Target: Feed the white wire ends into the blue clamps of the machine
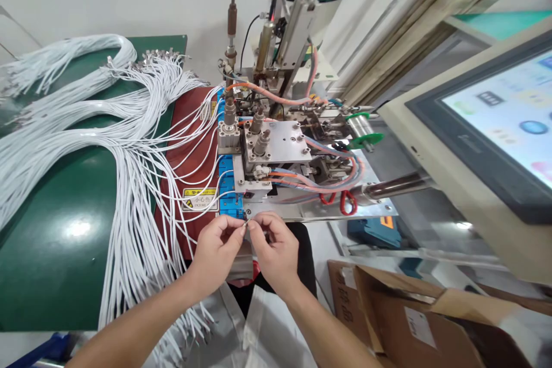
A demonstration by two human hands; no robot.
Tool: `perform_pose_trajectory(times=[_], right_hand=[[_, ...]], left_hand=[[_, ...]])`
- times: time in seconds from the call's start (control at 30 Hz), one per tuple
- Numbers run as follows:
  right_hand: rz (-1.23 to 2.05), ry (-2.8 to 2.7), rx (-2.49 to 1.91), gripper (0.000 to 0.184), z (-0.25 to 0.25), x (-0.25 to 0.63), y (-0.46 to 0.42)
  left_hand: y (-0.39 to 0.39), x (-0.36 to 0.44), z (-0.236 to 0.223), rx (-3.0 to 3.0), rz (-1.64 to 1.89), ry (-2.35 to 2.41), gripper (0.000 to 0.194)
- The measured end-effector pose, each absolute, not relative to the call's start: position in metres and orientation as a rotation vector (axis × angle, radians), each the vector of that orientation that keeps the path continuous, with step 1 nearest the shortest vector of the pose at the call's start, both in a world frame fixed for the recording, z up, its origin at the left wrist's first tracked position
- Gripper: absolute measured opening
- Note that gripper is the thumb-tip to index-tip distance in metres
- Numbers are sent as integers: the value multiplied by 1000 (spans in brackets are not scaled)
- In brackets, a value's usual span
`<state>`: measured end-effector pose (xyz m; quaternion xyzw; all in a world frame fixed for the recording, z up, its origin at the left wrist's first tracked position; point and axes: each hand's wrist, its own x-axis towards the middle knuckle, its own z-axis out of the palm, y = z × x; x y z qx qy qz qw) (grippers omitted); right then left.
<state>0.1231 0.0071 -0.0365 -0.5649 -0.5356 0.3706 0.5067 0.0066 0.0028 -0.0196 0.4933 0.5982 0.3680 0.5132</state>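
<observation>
Left hand (218,250): pinches a thin piece (246,222), lower centre
Right hand (276,250): pinches it too
Thin piece: probably light, bendable; grip near ends

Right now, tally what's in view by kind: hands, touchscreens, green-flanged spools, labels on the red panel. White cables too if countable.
Hands (left, right): 2
Touchscreen: 1
Green-flanged spool: 1
Labels on red panel: 2
Total: 6
White cables overlap too much to count; left out.
</observation>
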Motion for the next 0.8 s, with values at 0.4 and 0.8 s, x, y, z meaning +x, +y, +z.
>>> perform_pose_trajectory(times=[0.4, 0.8], right_hand=[[811, -1459, -1240, 6, -36, 126, 12], [987, -1801, -1279, 11, -13, 147, 23]], left_hand=[[-3, 8, -26, 1275, 983, 1485, 10], [4, -5, -17, 1673, 867, 1394, 14]])
